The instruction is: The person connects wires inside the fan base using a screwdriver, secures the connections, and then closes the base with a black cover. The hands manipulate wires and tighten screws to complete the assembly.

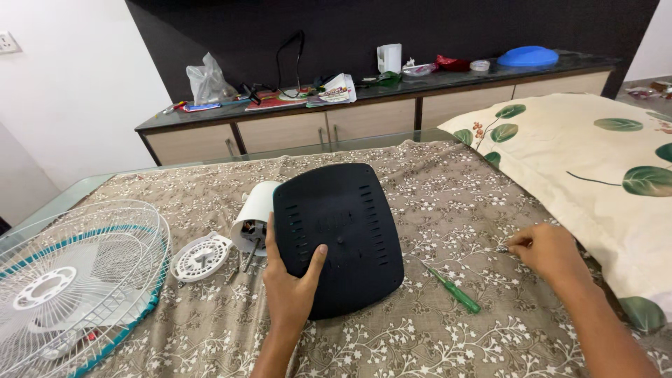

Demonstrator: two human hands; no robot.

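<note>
Left hand (290, 287) gripping the near-left edge of the dark fan base (339, 234), thumb on top; right hand (549, 248) pinching a small screw (502, 248) (well right of base), green screwdriver (455, 290) lying diagonally between, nearer the right.

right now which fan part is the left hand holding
The dark slotted base plate, under the left hand; the white cage and small round white cover lie untouched.
</note>
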